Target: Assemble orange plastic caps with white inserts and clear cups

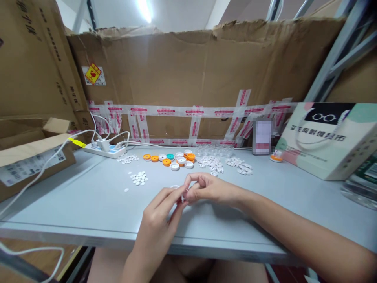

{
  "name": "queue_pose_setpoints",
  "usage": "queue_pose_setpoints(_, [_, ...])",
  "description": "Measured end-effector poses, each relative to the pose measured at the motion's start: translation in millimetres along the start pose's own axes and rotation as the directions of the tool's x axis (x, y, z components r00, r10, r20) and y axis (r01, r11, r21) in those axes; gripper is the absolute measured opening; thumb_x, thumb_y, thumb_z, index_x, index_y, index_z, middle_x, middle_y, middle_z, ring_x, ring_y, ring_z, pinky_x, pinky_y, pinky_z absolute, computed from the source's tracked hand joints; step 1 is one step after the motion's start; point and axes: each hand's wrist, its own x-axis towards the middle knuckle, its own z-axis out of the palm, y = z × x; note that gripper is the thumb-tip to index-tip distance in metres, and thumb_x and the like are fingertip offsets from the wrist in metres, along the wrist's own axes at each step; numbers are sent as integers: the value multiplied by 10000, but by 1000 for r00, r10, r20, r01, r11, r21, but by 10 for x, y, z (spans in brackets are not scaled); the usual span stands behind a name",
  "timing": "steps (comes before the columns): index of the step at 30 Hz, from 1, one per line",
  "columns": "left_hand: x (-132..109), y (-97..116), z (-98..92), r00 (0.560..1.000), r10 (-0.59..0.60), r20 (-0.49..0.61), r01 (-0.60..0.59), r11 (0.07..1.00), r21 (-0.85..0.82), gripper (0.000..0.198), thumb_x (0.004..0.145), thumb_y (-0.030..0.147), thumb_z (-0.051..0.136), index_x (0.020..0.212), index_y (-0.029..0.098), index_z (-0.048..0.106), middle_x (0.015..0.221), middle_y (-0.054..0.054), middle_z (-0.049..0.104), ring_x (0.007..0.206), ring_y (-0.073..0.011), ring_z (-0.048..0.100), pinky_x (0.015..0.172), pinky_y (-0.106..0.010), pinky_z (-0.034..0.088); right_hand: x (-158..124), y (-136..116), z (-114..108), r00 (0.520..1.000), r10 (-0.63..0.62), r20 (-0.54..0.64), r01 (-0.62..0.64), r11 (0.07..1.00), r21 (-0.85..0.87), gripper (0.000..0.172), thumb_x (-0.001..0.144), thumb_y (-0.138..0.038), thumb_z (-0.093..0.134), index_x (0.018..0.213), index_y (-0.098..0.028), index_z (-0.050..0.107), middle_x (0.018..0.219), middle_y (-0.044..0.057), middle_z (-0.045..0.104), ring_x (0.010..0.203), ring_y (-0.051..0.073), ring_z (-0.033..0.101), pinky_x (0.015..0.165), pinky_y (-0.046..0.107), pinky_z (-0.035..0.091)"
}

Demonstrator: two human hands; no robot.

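Note:
Both of my hands meet over the middle of the grey table (88,204). My left hand (160,216) pinches its fingertips together against a small white part (180,193). My right hand (206,188) curls its fingers around the same small white part from the other side. Just beyond the hands lies a cluster of small white discs (139,177). Further back sit round orange, white and teal caps (176,159) and piles of small white clear pieces (212,163).
A white power strip (104,150) with plugged cables lies at the back left beside cardboard boxes (29,157). A taped cardboard wall (191,78) closes the back. A printed box (326,137) and a small blurred stand (262,136) occupy the right.

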Motion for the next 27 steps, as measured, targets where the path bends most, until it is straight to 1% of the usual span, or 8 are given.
queue_pose_setpoints(2, [-17, -6, -14, 999, -23, -29, 24, 1000, 8, 278, 823, 117, 551, 1086, 197, 587, 892, -34, 639, 798, -114, 615, 722, -190, 488, -95, -102, -172, 1000, -16, 15, 19, 970, -242, 274, 673, -354, 691, 844, -166, 587, 830, 31, 688, 817, 139, 638, 774, 274, 466])
queue_pose_setpoints(4, [-26, -19, -31, 997, -70, -38, 70, 998, -3, 236, 814, 147, 574, 1045, 188, 600, 891, -31, 651, 789, -113, 622, 723, -188, 488, -245, -196, -464, 968, -107, -227, -41, 823, -566, 258, 729, -389, 616, 862, -168, 605, 935, 55, 671, 887, 166, 615, 800, 285, 451])
queue_pose_setpoints(7, [-24, -40, -52, 987, -159, -34, 158, 987, -31, 184, 810, 181, 583, 991, 192, 611, 886, -21, 673, 790, -116, 639, 726, -190, 494, -502, -261, -964, 794, -67, -605, -512, 464, -723, 223, 743, -354, 563, 847, -160, 600, 910, 76, 667, 853, 211, 614, 715, 292, 450])
queue_pose_setpoints(8, [-21, -45, -55, 983, -181, -32, 179, 983, -36, 174, 809, 188, 584, 980, 193, 613, 887, -18, 679, 790, -118, 646, 728, -192, 498, -572, -259, -1097, 753, 5, -659, -618, 352, -703, 213, 726, -326, 569, 858, -163, 605, 913, 75, 668, 843, 216, 616, 691, 286, 449])
queue_pose_setpoints(9, [-19, -49, -56, 980, -196, -30, 195, 980, -40, 166, 807, 195, 585, 970, 195, 615, 890, -16, 685, 787, -120, 652, 729, -194, 502, -626, -247, -1198, 740, 39, -672, -646, 323, -692, 201, 697, -293, 591, 842, -156, 616, 894, 79, 673, 823, 221, 621, 669, 282, 449])
queue_pose_setpoints(19, [-22, -27, -53, 965, -264, -1, 263, 963, -64, 154, 806, 197, 573, 952, 204, 621, 899, -17, 693, 791, -139, 662, 715, -227, 527, -568, -74, -1301, 702, 113, -704, -707, 229, -669, 76, 601, -161, 611, 666, -157, 649, 723, 68, 683, 657, 191, 616, 540, 248, 407])
queue_pose_setpoints(24, [-31, -36, -67, 965, -261, -6, 260, 964, -56, 182, 809, 204, 574, 985, 213, 617, 910, -12, 683, 805, -128, 650, 734, -223, 512, -533, -113, -1227, 688, 28, -725, -711, 224, -666, 68, 609, -152, 589, 550, -160, 622, 627, 82, 663, 638, 218, 612, 549, 276, 388])
queue_pose_setpoints(27, [-31, -42, -71, 973, -231, -23, 230, 972, -51, 230, 814, 196, 567, 1040, 218, 608, 926, -13, 671, 804, -116, 638, 736, -215, 503, -466, -193, -1055, 689, -84, -720, -678, 277, -681, 96, 690, -208, 549, 698, -162, 633, 788, 97, 686, 749, 219, 624, 618, 275, 409])
